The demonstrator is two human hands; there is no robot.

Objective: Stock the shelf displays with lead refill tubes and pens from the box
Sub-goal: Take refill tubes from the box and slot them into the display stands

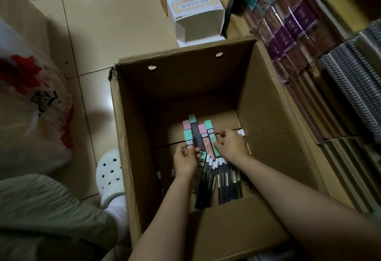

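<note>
Both my hands reach down into a tall open cardboard box (pixel 132 128) on the floor. My left hand (pixel 185 160) grips the lower ends of several lead refill tubes (pixel 194 132) with pink and mint-green caps, fanned out upward. My right hand (pixel 232 144) has its fingers curled around the right side of the same bundle, on a mint-green tube. Under my hands, dark pens with white caps (pixel 224 180) lie on the box bottom. A few more white-capped pens (pixel 241 132) show to the right of my right hand.
Shelves packed with wrapped purple books (pixel 288 32) and spiral notebooks (pixel 354 83) stand to the right of the box. An open white carton (pixel 195 15) lies on the tiled floor behind it. A plastic bag (pixel 31 100) sits left; my white shoe (pixel 110 175) is beside the box.
</note>
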